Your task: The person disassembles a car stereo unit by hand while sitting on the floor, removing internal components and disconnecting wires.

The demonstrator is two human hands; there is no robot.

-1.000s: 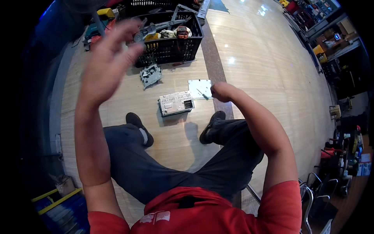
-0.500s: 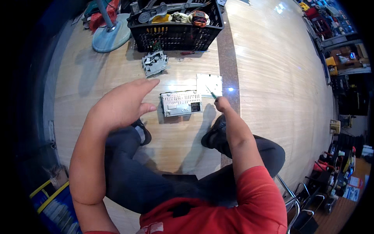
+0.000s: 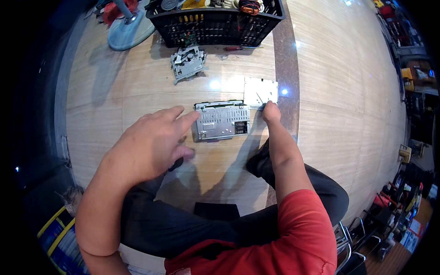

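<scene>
A silver metal box like a car stereo (image 3: 223,118), with rows of slots and a dark connector socket, rests on the floor between my feet. My left hand (image 3: 153,142) reaches to its left side, fingers apart, the fingertips at or close to its edge; I cannot tell whether they touch. Closed round the handle of a thin screwdriver (image 3: 259,97), my right hand (image 3: 271,112) is over the near right part of a flat metal cover plate (image 3: 253,87). The shaft points up and left across that plate, which lies just behind the box's right end.
Beyond the box lies a grey metal mechanism (image 3: 189,64). A black crate (image 3: 215,31) full of parts stands behind it, with a red-handled screwdriver (image 3: 234,48) in front. A round stand base (image 3: 130,35) is at far left. Cluttered shelves (image 3: 415,73) line the right side.
My left hand has come closer to the box's left edge. The box now shows its slotted far edge, tilted differently. My right hand keeps the screwdriver over the plate; the whole view has shifted.
</scene>
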